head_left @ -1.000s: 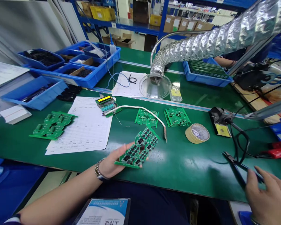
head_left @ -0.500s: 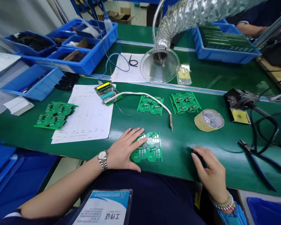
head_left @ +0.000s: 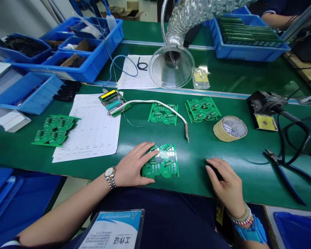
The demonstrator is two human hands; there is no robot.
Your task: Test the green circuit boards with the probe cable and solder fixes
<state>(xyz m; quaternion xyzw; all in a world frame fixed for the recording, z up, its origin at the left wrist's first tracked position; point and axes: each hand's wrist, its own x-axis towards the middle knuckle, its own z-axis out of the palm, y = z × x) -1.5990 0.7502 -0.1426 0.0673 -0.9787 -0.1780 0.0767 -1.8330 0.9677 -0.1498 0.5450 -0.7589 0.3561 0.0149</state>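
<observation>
A green circuit board panel (head_left: 163, 164) lies flat on the green mat near the front edge. My left hand (head_left: 133, 166), with a watch on the wrist, rests on the panel's left side, fingers stretched over it. My right hand (head_left: 226, 185) lies on the mat to the right of the panel, fingers curled down over a small dark thing that I cannot make out. Blue-handled cutters (head_left: 285, 171) lie on the mat further right, away from both hands.
Two more green panels (head_left: 162, 113) (head_left: 202, 109) lie behind, with a white cable (head_left: 155, 103) across one. A tape roll (head_left: 230, 128), soldering stand (head_left: 264, 110), fume hood (head_left: 171, 67), paper sheet (head_left: 92, 129), another panel (head_left: 55, 129) and blue bins (head_left: 75, 52) surround the mat.
The left hand has laid the panel flat on the mat, other side up. The right hand left the cutters and moved onto the mat beside the panel. The view tilted down.
</observation>
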